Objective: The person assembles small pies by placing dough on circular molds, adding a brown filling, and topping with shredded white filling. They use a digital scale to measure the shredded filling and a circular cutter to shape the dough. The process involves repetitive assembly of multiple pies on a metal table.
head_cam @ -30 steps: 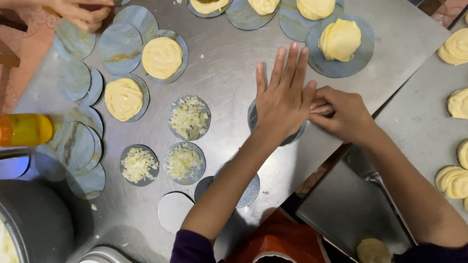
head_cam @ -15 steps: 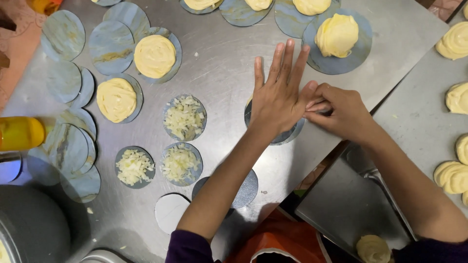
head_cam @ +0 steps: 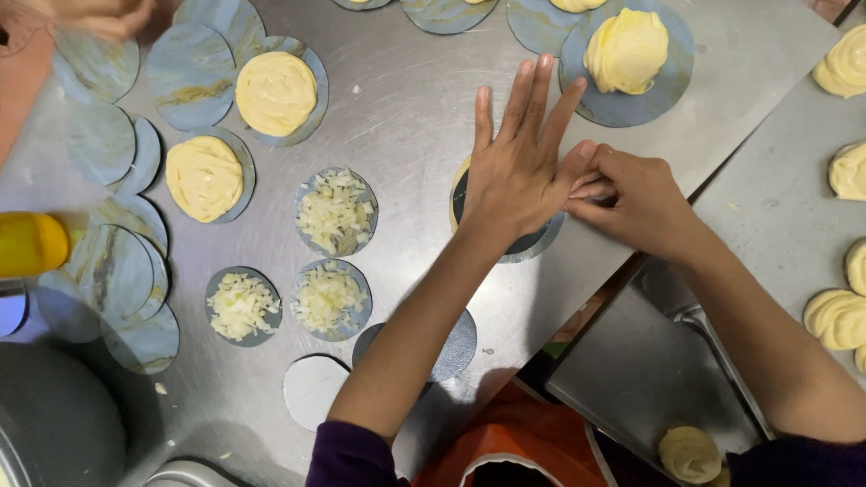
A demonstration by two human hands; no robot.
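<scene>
My left hand [head_cam: 516, 171] lies flat, fingers spread, pressing a piece of dough onto a small round disc [head_cam: 539, 242] at the steel table's [head_cam: 406, 117] near edge. My right hand [head_cam: 631, 198] touches it, fingers curled on the disc's rim. Uneven pressure could squeeze dough over the rim or slide the disc off the edge. Farther left, the discs of chopped filling [head_cam: 336, 211] could scatter if bumped.

Bare steel lane [head_cam: 406, 108] between 2 dough discs [head_cam: 275, 92] and left hand [head_cam: 516, 176].
</scene>
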